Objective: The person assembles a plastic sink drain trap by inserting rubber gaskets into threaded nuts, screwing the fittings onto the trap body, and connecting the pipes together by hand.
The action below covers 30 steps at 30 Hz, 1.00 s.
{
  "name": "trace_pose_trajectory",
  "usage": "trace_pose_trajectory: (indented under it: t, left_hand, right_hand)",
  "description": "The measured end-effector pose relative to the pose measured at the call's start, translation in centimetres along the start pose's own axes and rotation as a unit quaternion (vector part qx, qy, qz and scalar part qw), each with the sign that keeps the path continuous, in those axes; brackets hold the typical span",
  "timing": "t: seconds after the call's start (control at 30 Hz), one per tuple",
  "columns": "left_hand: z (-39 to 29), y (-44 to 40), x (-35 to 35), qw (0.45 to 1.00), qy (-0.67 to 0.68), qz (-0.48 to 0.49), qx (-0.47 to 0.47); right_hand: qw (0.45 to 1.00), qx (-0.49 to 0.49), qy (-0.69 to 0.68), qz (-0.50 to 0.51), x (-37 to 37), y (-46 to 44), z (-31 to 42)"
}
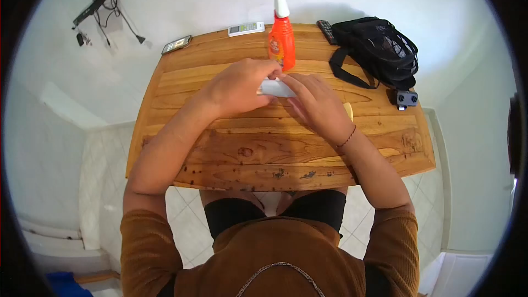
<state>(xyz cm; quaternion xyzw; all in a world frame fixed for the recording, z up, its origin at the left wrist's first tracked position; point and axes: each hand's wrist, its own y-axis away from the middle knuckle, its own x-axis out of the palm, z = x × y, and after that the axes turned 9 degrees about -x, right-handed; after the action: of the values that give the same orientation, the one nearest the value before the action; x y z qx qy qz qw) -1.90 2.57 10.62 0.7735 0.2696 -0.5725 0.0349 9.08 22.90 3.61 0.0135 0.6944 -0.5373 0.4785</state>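
Note:
Both of my hands meet over the wooden table, just in front of an orange spray bottle with a white nozzle (282,44). Between them is a small white object (277,88), partly covered by my fingers. My left hand (243,87) is closed around its left end. The fingers of my right hand (319,102) lie over its right end and top. A yellow curved item (348,111) shows beside my right hand, mostly hidden behind it.
The wooden table (247,154) holds a phone (176,45) at the back left, a white remote (246,28), a dark remote (326,32), a black mesh bag (379,52) and a small black device (406,99) at the right. Cables hang on the wall.

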Motion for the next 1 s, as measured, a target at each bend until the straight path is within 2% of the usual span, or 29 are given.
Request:
trace_pose_trajectory:
  t: [0.17,0.23,0.3,0.4,0.43,0.57,0.63,0.77,0.83,1.0]
  left_hand:
    - [-1.0,-1.0,-0.2,0.995,0.094,-0.033,0.004]
    - [-1.6,-0.9,-0.2,0.99,0.132,-0.036,-0.038]
    - [-2.0,-1.0,0.4,0.989,0.134,-0.053,-0.026]
    - [-2.2,-1.1,1.6,0.984,0.144,-0.1,-0.017]
    - [-2.3,-1.0,1.9,0.98,0.151,-0.128,-0.019]
    - [-2.4,-0.3,1.9,0.974,0.188,-0.11,-0.062]
    - [-1.4,-0.3,3.0,0.94,0.309,-0.139,-0.029]
    - [-0.4,0.6,3.5,0.942,0.301,-0.134,-0.066]
    - [0.2,0.8,4.2,0.913,0.365,-0.175,-0.047]
    - [-0.1,1.1,5.3,0.911,0.355,-0.21,-0.017]
  right_hand:
    - [1.0,0.013,0.017,-0.001,-0.4,0.4,-0.6]
    - [1.0,0.027,0.003,-0.004,-0.4,0.3,-0.5]
    - [0.997,0.018,-0.058,-0.036,-0.1,0.4,-0.5]
    - [0.991,0.03,-0.126,-0.027,0.4,0.6,-0.5]
    - [0.991,0.03,-0.125,-0.026,0.4,0.6,-0.6]
    - [0.996,0.018,-0.081,-0.046,0.1,0.6,-1.4]
    - [0.996,0.009,-0.07,-0.054,-0.1,0.6,-1.6]
    - [0.995,0.036,-0.086,-0.022,-0.6,0.2,-1.4]
    - [0.995,0.045,-0.09,-0.012,-0.8,0.0,-1.2]
    - [0.992,0.065,-0.109,-0.004,-0.7,-0.1,-0.6]
